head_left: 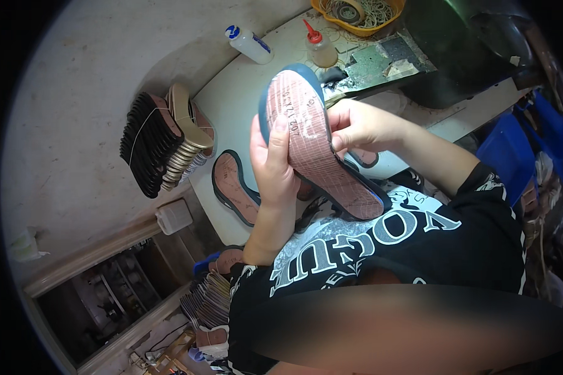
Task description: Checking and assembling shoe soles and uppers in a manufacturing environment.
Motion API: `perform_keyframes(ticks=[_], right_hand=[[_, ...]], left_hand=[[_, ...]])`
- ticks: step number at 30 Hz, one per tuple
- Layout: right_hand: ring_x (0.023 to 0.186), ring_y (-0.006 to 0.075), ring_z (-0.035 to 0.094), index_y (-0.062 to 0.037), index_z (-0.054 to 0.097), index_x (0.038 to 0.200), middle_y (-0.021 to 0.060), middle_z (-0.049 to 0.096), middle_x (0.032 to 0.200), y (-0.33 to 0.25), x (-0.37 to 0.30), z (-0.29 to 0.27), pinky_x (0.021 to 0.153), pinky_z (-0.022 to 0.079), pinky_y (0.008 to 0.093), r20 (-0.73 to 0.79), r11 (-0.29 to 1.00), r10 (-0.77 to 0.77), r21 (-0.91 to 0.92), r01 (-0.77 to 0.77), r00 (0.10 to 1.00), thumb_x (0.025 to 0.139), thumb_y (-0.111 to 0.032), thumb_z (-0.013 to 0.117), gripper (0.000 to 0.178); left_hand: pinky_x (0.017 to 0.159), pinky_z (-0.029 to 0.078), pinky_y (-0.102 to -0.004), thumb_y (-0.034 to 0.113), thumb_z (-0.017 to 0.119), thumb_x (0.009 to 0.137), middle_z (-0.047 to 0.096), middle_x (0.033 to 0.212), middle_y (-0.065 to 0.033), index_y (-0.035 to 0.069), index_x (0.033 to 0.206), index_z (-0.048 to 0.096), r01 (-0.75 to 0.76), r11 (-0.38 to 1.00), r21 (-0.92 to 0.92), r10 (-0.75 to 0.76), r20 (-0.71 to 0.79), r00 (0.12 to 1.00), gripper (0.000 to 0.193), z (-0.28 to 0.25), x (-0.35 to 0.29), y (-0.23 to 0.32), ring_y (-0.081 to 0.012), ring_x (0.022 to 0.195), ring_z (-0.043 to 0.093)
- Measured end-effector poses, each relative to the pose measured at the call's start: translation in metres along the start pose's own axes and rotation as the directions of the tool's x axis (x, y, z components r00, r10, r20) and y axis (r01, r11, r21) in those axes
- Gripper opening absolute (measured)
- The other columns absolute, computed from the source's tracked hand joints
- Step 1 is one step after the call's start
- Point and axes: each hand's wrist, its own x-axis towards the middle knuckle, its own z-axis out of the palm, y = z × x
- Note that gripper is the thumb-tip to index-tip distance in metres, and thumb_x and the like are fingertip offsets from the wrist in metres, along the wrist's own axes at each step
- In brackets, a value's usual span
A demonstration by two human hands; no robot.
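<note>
A shoe insole (pixel 313 147) with a pinkish-brown, grid-lined underside and a dark blue rim is held up before my chest, tilted, its toe end pointing away. My left hand (pixel 274 159) grips its left edge, the thumb lying across the underside. At the right edge, near the narrow middle, my right hand (pixel 360 128) pinches the rim between thumb and fingers; some of those fingers are hidden behind the insole. Below my left wrist another dark-rimmed insole (pixel 231 187) lies on the white table. A further insole (pixel 365 157) is partly covered under my right forearm.
Tied bundles of black insoles (pixel 149 147) and gold insoles (pixel 189 134) stand at the left. A white bottle (pixel 250 45), a red-tipped glue bottle (pixel 321 49), a green board (pixel 381 65) and a yellow basket (pixel 363 28) of string occupy the far side. Blue plastic (pixel 507 153) is at the right.
</note>
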Motion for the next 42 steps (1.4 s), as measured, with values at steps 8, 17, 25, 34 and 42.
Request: perform_keyframes(ticks=[8,17,25,34,42], right_hand=[[0.059,0.0027,0.050,-0.0014,0.067,0.085,-0.0030,0.059,0.069,-0.035,-0.007,0.015,0.052,0.040,0.0181,-0.288,0.952,0.094,-0.255,-0.171,0.953,0.091,-0.025,0.063,0.025],[0.060,0.0012,0.048,-0.0023,0.069,0.081,-0.0045,0.060,0.070,-0.013,-0.001,-0.003,0.054,0.039,0.0183,-0.528,0.890,-0.140,-0.437,-0.128,0.838,0.090,-0.026,0.064,0.026],[0.072,0.0050,0.058,0.0025,0.068,0.090,0.0033,0.067,0.083,-0.025,-0.008,-0.010,0.067,0.047,0.0207,-0.575,0.925,0.016,-0.303,-0.231,0.818,0.090,-0.022,0.064,0.025],[0.070,0.0119,0.066,0.0048,0.066,0.095,0.0105,0.069,0.085,-0.030,-0.056,0.004,0.062,0.054,0.0235,-0.498,0.947,0.317,0.123,-0.296,0.807,0.086,-0.016,0.067,0.022],[0.069,0.0184,0.068,0.0038,0.062,0.098,0.0156,0.067,0.082,-0.002,-0.055,0.036,0.061,0.055,0.0274,-0.570,0.952,0.257,0.289,-0.103,0.780,0.090,-0.021,0.061,0.027]], left_hand=[[0.085,0.045,-0.0265,0.011,0.056,0.093,0.056,0.111,-0.0090,-0.003,0.124,0.042,-0.274,0.794,0.542,0.423,-0.172,0.890,0.036,0.003,0.001,-0.011,-0.0145,0.097,0.055],[0.095,0.038,-0.0314,0.026,0.064,0.087,0.046,0.117,-0.0122,-0.009,0.113,0.049,-0.071,0.871,0.485,0.252,-0.318,0.914,0.046,-0.037,0.055,-0.067,-0.0212,0.106,0.049],[0.095,0.038,-0.0329,0.026,0.063,0.088,0.049,0.117,-0.0142,-0.008,0.112,0.051,-0.027,0.941,0.337,0.140,-0.313,0.939,0.043,-0.032,0.075,-0.074,-0.0226,0.108,0.050],[0.096,0.037,-0.0340,0.027,0.061,0.090,0.052,0.114,-0.0156,-0.007,0.112,0.052,-0.028,0.921,0.389,0.158,-0.305,0.939,0.041,-0.029,0.079,-0.071,-0.0239,0.108,0.050],[0.091,0.042,-0.0314,0.027,0.058,0.092,0.057,0.108,-0.0116,-0.005,0.110,0.054,0.036,0.945,0.326,0.064,-0.292,0.954,0.037,-0.023,0.091,-0.053,-0.0186,0.099,0.054]])
